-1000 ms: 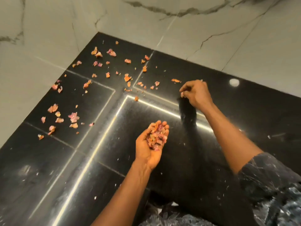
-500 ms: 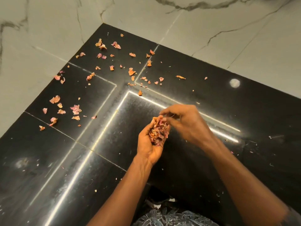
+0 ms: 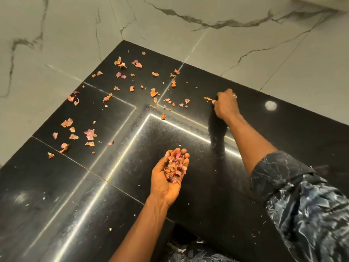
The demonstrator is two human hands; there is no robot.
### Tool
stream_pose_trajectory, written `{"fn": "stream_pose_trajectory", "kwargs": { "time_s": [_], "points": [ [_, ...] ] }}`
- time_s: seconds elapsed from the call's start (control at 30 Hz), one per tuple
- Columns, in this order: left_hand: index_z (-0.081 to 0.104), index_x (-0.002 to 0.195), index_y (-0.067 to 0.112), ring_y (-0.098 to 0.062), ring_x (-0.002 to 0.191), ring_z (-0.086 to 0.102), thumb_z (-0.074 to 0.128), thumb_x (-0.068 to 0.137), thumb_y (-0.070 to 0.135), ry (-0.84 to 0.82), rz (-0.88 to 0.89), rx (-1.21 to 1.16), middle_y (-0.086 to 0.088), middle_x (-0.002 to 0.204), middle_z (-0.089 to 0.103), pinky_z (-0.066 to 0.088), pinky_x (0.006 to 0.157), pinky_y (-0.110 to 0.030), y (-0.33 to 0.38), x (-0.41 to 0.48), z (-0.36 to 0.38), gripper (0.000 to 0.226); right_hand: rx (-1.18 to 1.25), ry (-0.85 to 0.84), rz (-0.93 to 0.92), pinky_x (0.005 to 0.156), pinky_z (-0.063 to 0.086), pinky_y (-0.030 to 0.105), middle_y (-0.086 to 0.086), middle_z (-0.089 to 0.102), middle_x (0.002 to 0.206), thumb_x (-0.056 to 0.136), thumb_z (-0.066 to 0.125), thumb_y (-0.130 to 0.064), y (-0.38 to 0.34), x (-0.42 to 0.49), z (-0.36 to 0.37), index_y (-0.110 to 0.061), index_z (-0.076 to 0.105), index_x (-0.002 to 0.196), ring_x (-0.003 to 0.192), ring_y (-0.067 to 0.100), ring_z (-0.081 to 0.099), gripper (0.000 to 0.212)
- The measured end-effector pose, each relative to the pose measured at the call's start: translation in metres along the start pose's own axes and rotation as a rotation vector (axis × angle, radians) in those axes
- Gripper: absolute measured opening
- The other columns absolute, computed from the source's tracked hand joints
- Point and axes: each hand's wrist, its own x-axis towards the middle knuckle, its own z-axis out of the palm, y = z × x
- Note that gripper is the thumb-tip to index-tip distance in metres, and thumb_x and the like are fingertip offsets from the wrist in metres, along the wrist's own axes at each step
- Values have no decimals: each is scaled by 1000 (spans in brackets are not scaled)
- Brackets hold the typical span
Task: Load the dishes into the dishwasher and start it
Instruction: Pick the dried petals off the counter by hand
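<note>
Where marble [image 3: 56,44] meets tiles [image 3: 56,195], left hand [image 3: 162,184] cups petals [image 3: 174,167]

No legible text, label, brand, number or sign (black tiles [image 3: 56,186], patterned sleeve [image 3: 302,205] included).
</note>
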Motion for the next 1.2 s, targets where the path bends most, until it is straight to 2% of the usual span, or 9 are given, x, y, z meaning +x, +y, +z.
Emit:
{"fn": "stream_pose_trajectory", "kwargs": {
  "time_s": [0.13, 0.3, 0.5, 0.7, 0.8, 0.93, 1.03, 1.13, 1.2],
  "points": [
    [70, 112, -3, -34, 108, 69, 50, 100, 19, -3, 9, -7, -24, 122, 67, 59, 89, -38, 5, -3, -4, 32, 8, -2, -182, 98, 47, 47, 15, 52, 121, 100, 59, -17, -17, 0, 4, -7, 66, 120, 116, 36, 47, 23],
    [66, 117, -3, -34, 107, 69, 49, 101, 20, 2, 17, -27, -24, 121, 67, 60, 88, -38, 10, -6, -8, 33, -48, 8, -289, 84, 53, 42, 6, 64, 103, 94, 61, -9, -15, -3, -2, -16, 73, 97, 99, 31, 60, 14],
    [66, 117, -3, -34, 107, 69, 49, 100, 20, -16, 16, -60, -23, 120, 68, 60, 88, -37, 11, -7, -13, 33, -88, 22, -213, 77, 52, 35, 6, 70, 98, 89, 61, -3, 18, -23, -15, -18, 76, 90, 95, 30, 65, 21],
    [67, 116, -2, -33, 110, 68, 49, 101, 21, -39, -9, -49, -22, 122, 67, 59, 89, -36, 7, 1, -13, 33, -81, 53, -162, 86, 52, 40, 10, 69, 106, 95, 58, -6, 40, -50, -11, -13, 77, 103, 100, 34, 64, 22],
    [67, 115, -2, -32, 107, 69, 47, 102, 21, -63, -19, -53, -22, 119, 68, 59, 89, -36, 6, 0, -11, 33, -143, 31, -177, 75, 51, 37, 9, 64, 97, 88, 64, -4, 33, -66, -3, -11, 75, 94, 91, 35, 62, 14],
    [65, 117, -2, -31, 106, 70, 47, 102, 20, -80, -5, -72, -21, 118, 69, 60, 86, -35, 8, 0, -14, 32, -143, 67, -140, 70, 56, 40, 14, 68, 87, 78, 55, 9, 18, -90, 7, -7, 73, 82, 83, 38, 66, 24],
    [65, 116, -2, -31, 108, 69, 47, 102, 21, -66, 10, -75, -21, 118, 69, 60, 84, -35, 9, 0, -17, 32, -24, 1, -68, 71, 54, 32, 11, 72, 86, 77, 59, 4, 8, -105, 11, -15, 77, 84, 85, 35, 67, 27],
    [66, 116, -3, -32, 108, 69, 48, 101, 20, -47, 10, -64, -22, 118, 69, 60, 85, -35, 9, -2, -18, 33, 217, -95, 23, 55, 44, 17, -1, 69, 67, 78, 70, -1, -6, -127, 5, -18, 76, 75, 67, 18, 69, 19],
    [65, 117, -4, -32, 110, 68, 48, 101, 20, -42, 12, -53, -23, 120, 68, 59, 89, -36, 8, -3, -18, 34, 431, -101, 69, 50, 44, 13, 0, 72, 65, 78, 73, -2, -22, -147, -6, -18, 75, 74, 61, 10, 70, 17]
  ]
}}
